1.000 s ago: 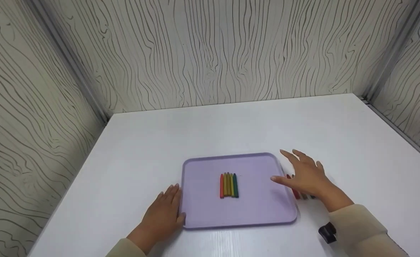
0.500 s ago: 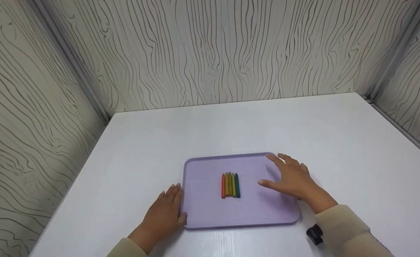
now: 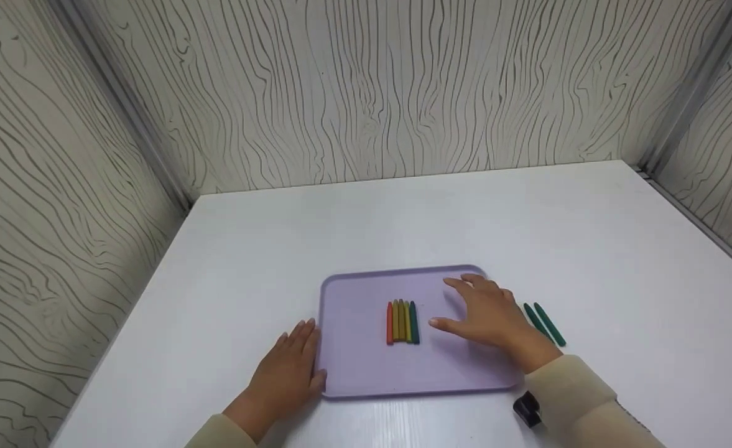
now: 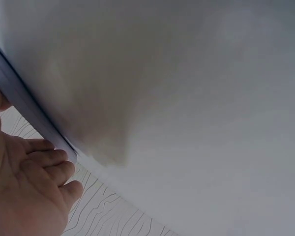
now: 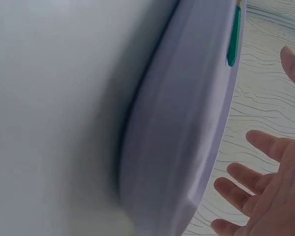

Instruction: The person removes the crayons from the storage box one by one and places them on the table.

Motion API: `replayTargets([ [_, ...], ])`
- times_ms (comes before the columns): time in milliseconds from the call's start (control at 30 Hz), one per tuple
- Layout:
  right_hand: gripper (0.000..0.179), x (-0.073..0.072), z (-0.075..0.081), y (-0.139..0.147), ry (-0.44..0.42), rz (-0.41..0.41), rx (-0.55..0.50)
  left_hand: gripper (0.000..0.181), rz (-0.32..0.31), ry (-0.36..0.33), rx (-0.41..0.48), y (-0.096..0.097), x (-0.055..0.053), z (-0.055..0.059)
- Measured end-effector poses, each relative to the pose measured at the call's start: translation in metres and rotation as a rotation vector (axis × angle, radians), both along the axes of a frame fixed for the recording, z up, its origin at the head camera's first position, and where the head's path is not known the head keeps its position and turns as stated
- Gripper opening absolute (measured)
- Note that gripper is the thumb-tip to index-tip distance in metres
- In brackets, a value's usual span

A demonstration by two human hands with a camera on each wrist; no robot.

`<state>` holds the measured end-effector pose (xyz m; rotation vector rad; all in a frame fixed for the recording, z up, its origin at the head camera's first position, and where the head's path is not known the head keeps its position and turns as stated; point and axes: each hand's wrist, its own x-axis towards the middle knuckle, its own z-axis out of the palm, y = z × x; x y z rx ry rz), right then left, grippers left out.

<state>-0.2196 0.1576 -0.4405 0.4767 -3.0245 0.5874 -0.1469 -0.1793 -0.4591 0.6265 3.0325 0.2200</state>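
On the lilac tray (image 3: 353,373) lies a row of several crayons (image 3: 402,322), side by side: red at the left, yellowish and brown tones in the middle, dark green at the right. My left hand (image 3: 285,367) lies along the tray's left edge, fingers straight and thumb at the rim; the left wrist view shows its fingertips against the tray's side. Over the tray's right part hovers my right hand (image 3: 487,314), thumb and fingers spread apart with nothing between them. Its thumb tip points at the dark green crayon (image 5: 234,37), with a gap between.
Two green crayons (image 3: 550,325) lie on the white table (image 3: 278,242) right of the tray, partly behind the right wrist. A black object (image 3: 527,409) sits by the right sleeve. Wood-patterned panels (image 3: 366,93) stand at the back and sides.
My right hand has moved left, from the crayons beside the tray to above the tray, close to the row. Two green crayons on the table have come into view. The left hand stays put.
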Motion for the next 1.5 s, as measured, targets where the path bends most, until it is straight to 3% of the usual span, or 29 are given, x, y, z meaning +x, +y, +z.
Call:
replayTargets([
  [500,0.085,-0.002,-0.004,-0.023,-0.055,0.032,0.058,0.065,-0.010,0.036,0.002,-0.001,-0.002,-0.003],
  [800,0.065,-0.006,-0.007,-0.032,-0.036,0.044,0.101,0.065,-0.021,0.065,-0.014,-0.001,-0.001,-0.002],
  [1200,0.053,-0.008,-0.010,-0.042,-0.041,0.059,0.057,0.065,-0.008,0.030,0.002,0.000,-0.001,-0.001],
  [1500,0.051,-0.010,-0.010,-0.047,-0.122,0.052,-0.043,0.065,0.006,0.036,-0.001,0.001,-0.002,-0.004],
])
